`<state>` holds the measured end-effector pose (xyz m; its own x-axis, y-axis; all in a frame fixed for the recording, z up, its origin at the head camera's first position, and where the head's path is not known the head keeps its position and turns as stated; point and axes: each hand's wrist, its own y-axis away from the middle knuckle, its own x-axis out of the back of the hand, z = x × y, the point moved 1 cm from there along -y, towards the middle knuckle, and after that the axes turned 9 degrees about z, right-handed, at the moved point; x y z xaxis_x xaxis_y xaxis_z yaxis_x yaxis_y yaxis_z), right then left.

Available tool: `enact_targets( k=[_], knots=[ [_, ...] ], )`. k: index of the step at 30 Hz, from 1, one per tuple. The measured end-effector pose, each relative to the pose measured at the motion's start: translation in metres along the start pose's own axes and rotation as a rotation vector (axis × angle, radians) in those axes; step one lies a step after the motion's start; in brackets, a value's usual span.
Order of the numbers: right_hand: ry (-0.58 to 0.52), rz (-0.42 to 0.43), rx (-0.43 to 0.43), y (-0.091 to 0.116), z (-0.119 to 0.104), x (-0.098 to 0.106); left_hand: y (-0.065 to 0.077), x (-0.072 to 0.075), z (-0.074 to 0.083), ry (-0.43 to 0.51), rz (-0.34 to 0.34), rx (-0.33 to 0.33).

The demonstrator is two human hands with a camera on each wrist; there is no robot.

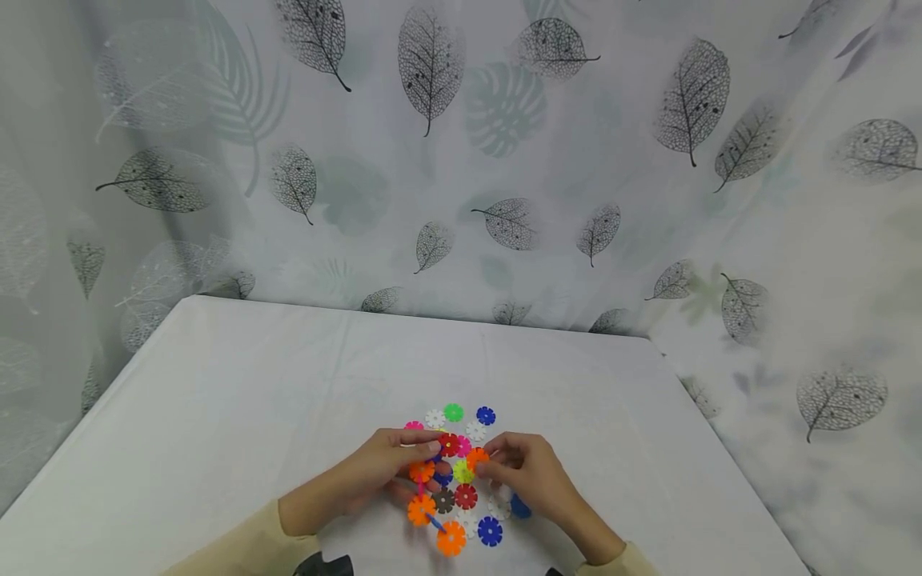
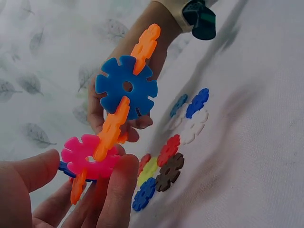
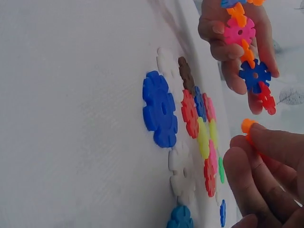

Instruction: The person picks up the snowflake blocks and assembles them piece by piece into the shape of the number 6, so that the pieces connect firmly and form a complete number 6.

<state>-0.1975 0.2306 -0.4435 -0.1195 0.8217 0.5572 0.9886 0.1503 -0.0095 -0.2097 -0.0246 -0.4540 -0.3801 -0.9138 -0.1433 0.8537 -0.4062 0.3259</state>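
Note:
My left hand [image 1: 382,466] holds a chain of interlocking snowflake discs above the table. Along it, orange discs alternate with a blue disc [image 2: 111,90], a pink disc [image 2: 76,156] and another blue disc [image 3: 249,73]. A red disc [image 3: 267,100] forms the end nearest my right hand [image 1: 531,472]. Between thumb and fingers, that hand pinches a single orange disc [image 3: 248,125]. In the right wrist view this disc is apart from the red one, and my fingers cover most of it. The chain's other end, an orange disc [image 1: 451,538], hangs toward me.
Loose discs lie on the white table [image 1: 252,400] under and around my hands, among them a green disc [image 1: 453,413], a dark blue disc [image 1: 490,531] and a brown disc [image 2: 169,172]. A leaf-patterned curtain [image 1: 360,184] stands behind the table.

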Motion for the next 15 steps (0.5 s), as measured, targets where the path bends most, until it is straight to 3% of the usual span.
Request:
enact_targets(
  k=[15],
  knots=[
    [-0.059,0.051,0.043,-0.0011,-0.0082,-0.0053,0.0036,-0.0029,0.0033,0.007,0.0,0.017]
  ],
)
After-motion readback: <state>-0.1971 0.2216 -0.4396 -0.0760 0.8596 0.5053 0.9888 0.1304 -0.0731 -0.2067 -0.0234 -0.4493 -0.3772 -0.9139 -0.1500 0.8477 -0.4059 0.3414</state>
